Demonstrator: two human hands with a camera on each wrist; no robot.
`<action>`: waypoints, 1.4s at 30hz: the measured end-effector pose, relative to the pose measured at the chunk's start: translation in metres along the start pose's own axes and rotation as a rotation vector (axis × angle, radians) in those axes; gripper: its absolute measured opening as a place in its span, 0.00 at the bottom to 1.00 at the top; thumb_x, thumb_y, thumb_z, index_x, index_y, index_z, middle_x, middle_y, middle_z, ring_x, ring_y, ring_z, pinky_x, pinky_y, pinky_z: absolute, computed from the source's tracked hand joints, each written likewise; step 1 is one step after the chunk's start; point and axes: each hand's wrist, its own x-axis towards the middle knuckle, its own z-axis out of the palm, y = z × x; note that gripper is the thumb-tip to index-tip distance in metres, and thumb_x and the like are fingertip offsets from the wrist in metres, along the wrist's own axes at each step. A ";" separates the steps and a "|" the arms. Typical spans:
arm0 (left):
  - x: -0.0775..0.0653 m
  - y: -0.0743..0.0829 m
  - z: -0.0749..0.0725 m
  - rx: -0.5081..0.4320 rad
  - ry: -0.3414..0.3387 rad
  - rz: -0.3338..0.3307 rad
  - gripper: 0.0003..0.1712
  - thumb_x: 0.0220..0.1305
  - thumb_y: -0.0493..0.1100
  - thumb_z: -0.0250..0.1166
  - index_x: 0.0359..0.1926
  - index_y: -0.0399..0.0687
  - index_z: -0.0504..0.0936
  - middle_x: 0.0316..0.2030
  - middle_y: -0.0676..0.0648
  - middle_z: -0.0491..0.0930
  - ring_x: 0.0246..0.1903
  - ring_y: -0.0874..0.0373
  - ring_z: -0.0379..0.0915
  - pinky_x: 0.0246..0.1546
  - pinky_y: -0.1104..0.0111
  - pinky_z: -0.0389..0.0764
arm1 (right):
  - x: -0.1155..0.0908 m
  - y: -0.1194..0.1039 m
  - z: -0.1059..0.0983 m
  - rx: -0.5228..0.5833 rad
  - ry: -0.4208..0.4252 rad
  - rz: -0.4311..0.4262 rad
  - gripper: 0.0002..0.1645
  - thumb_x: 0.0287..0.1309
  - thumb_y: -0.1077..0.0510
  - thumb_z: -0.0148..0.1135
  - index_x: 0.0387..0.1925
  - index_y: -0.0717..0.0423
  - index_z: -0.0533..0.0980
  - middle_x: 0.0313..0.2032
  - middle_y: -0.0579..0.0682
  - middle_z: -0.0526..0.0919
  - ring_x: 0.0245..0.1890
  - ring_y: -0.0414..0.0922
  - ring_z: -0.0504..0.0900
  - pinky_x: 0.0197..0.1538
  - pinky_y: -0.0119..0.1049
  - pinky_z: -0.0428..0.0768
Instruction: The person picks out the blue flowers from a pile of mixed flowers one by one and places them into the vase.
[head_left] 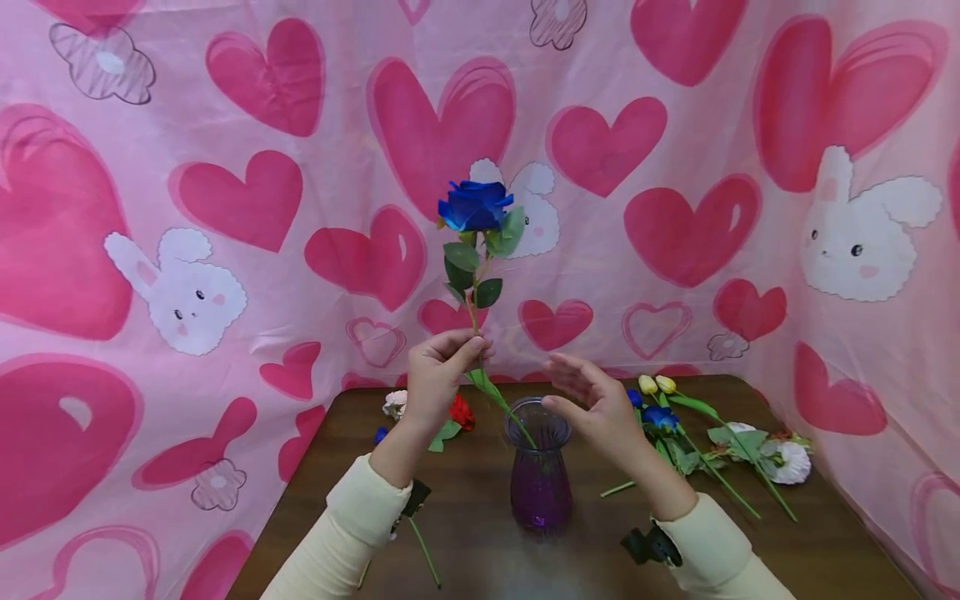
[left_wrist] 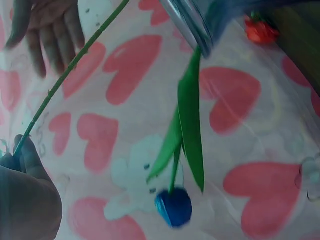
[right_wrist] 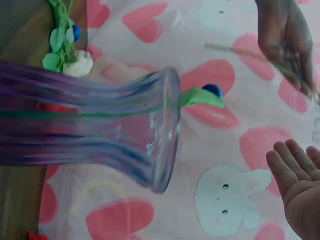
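Observation:
My left hand (head_left: 438, 375) pinches the stem of a blue rose (head_left: 476, 207), which stands upright with its green leaves above the fingers. In the right wrist view, the rose's stem (right_wrist: 240, 51) ends in the air beyond the vase rim. Below and between the hands stands a purple glass vase (head_left: 542, 483). A blue tulip (left_wrist: 174, 207) with long green leaves leans out of the vase; its bloom is hidden in the head view. My right hand (head_left: 600, 408), fingers extended and holding nothing, hovers by the right of the vase mouth.
On the table's right lie yellow tulips (head_left: 656, 384), a blue rose (head_left: 661, 417) and white flowers (head_left: 791, 462), their stems pointing forward. At left, a red flower (head_left: 462, 412) and a pale flower (head_left: 394, 404) lie partly behind the left arm. A heart-patterned cloth (head_left: 607, 267) hangs behind the table.

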 end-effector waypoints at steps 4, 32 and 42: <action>0.000 -0.006 0.015 -0.014 -0.037 0.021 0.10 0.63 0.30 0.63 0.42 0.23 0.81 0.34 0.40 0.86 0.34 0.56 0.85 0.42 0.59 0.82 | 0.003 -0.004 0.006 -0.015 -0.007 0.050 0.26 0.56 0.67 0.68 0.56 0.66 0.74 0.50 0.60 0.82 0.50 0.56 0.81 0.50 0.35 0.79; -0.006 -0.026 0.050 -0.021 -0.029 0.009 0.10 0.62 0.31 0.65 0.41 0.24 0.82 0.34 0.37 0.85 0.31 0.60 0.81 0.36 0.67 0.83 | 0.007 -0.006 0.027 -0.188 0.080 0.174 0.09 0.52 0.65 0.72 0.37 0.61 0.83 0.32 0.50 0.87 0.31 0.42 0.85 0.35 0.33 0.82; -0.005 -0.026 0.051 -0.053 -0.050 0.022 0.12 0.63 0.33 0.65 0.42 0.24 0.83 0.33 0.41 0.86 0.33 0.58 0.83 0.38 0.63 0.84 | 0.008 -0.004 0.026 -0.193 0.086 0.122 0.09 0.53 0.66 0.71 0.38 0.62 0.83 0.33 0.51 0.87 0.31 0.43 0.85 0.35 0.32 0.82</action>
